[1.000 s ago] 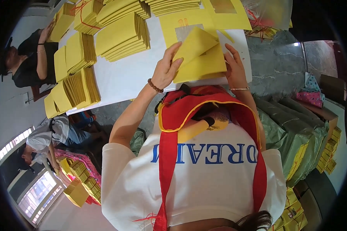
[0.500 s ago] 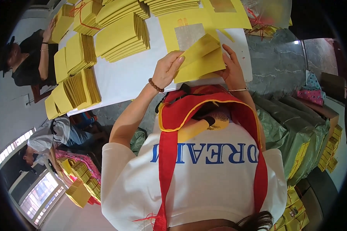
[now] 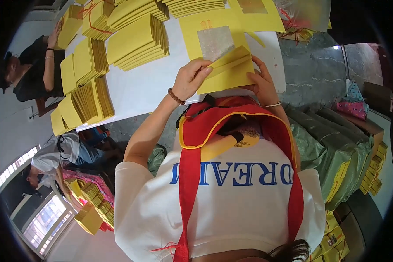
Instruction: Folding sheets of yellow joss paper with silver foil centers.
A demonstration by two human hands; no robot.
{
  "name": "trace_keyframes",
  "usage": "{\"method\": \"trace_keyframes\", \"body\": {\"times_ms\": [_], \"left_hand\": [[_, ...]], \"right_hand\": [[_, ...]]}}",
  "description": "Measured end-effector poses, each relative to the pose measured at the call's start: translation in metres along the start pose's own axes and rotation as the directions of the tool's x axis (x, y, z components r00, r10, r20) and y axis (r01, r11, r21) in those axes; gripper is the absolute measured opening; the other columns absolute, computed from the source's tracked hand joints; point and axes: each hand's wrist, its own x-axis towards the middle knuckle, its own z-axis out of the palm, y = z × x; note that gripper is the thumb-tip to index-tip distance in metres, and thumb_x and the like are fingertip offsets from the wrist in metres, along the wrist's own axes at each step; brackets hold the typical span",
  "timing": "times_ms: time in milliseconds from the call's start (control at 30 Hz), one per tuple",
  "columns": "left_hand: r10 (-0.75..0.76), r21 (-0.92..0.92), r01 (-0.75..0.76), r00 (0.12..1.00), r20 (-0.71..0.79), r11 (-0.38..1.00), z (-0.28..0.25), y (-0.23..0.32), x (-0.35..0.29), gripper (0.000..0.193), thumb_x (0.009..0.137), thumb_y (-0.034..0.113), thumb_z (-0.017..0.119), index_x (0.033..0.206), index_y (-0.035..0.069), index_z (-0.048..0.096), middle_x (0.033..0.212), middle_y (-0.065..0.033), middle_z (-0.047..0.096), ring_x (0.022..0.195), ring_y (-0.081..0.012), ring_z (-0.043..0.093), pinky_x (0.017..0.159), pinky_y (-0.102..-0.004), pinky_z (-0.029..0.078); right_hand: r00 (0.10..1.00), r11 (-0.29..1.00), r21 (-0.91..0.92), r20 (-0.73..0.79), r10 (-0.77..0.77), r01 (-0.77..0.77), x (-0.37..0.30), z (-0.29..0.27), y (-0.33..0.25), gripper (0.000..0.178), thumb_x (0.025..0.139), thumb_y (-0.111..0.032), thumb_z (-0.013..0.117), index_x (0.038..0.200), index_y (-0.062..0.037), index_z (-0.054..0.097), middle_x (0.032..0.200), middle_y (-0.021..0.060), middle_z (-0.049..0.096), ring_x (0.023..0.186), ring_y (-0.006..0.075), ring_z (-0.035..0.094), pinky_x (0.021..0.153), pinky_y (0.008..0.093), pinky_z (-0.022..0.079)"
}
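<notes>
A folded sheet of yellow paper (image 3: 227, 77) is held between both hands at the table's near edge. My left hand (image 3: 189, 79) is closed on its left side, with the thumb over the fold. At the right side, my right hand (image 3: 263, 83) pinches the paper with its thumb on the near face. The far flap is creased and partly raised. Beyond it lies a larger yellow sheet (image 3: 189, 27) with a silvery grey rectangle (image 3: 214, 40) on it, partly covered by the folded paper.
Fanned stacks of folded yellow paper (image 3: 137, 46) cover the left of the white table (image 3: 135, 89). A thin yellow strip (image 3: 256, 40) lies at its right. One person (image 3: 39, 70) works at the far left, another (image 3: 52, 153) behind. Green wrapped bundles (image 3: 336, 144) stand at right.
The paper's far flap has shifted and stands a little more open along its crease. My right hand has closed in, its thumb now resting on the paper.
</notes>
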Motion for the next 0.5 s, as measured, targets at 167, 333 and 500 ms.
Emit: {"method": "trace_keyframes", "body": {"times_ms": [167,333,500], "left_hand": [[-0.051,-0.011,0.052,0.997,0.051,0.999,-0.0014,-0.0009,-0.0018,0.021,0.090,0.020,0.052,0.094,0.000,0.057,0.078,-0.0098,0.056,0.067,-0.0165,0.052,0.064,-0.0269,0.043],[-0.050,-0.003,0.050,0.999,-0.011,0.999,0.0017,0.0001,-0.0014,0.022,0.091,0.020,0.050,0.093,-0.001,0.057,0.077,-0.0104,0.056,0.067,-0.0166,0.052,0.064,-0.0264,0.043],[-0.074,0.004,0.074,0.997,0.018,0.997,0.0013,-0.0031,-0.0005,0.023,0.091,0.021,0.050,0.092,-0.001,0.057,0.074,-0.0087,0.055,0.065,-0.0144,0.051,0.062,-0.0258,0.042]], "right_hand": [[1.000,1.000,0.001,-0.028,-0.011,0.011,-0.0021,-0.0005,0.0005,0.055,0.086,-0.008,0.047,0.137,-0.0138,0.026,0.110,0.0112,0.055,0.096,0.0197,0.058,0.079,0.0349,0.050],[0.999,0.999,0.015,-0.021,-0.048,0.048,-0.0011,-0.0062,0.0056,0.048,0.090,-0.011,0.043,0.136,-0.0131,0.028,0.111,0.0103,0.054,0.098,0.0193,0.057,0.079,0.0336,0.050],[0.999,0.999,0.008,-0.030,-0.035,0.035,-0.0001,-0.0036,0.0042,0.040,0.094,-0.019,0.040,0.132,-0.0101,0.034,0.113,0.0093,0.054,0.099,0.0191,0.057,0.079,0.0336,0.050]]}}
